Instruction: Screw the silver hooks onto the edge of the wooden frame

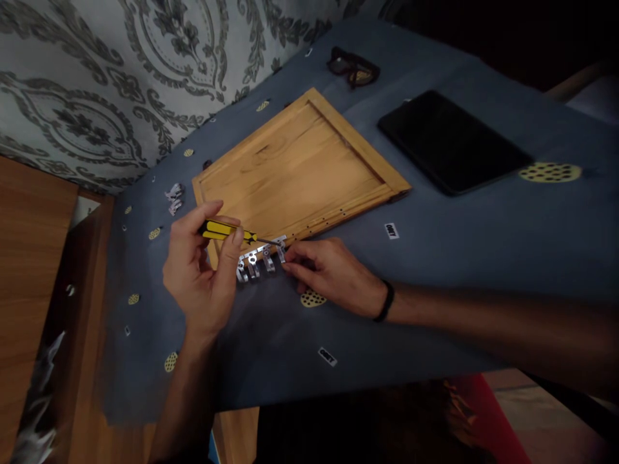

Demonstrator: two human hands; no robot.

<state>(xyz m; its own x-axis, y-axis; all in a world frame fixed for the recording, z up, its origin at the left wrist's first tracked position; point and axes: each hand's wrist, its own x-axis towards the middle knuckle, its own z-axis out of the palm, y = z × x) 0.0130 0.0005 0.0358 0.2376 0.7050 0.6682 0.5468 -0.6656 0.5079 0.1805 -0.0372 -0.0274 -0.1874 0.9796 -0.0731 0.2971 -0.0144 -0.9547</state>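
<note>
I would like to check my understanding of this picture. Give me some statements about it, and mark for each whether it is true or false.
1. The left hand holds a screwdriver with a yellow and black handle. True.
2. The black wristband is on the left wrist. False: it is on the right wrist.
3. A row of metal hooks lies along the near edge of the wooden panel. True.
4. The black tablet lies on top of the wooden panel. False: it lies on the cloth beside it.
5. The glasses lie on the cloth, beyond the wooden panel. True.
</note>
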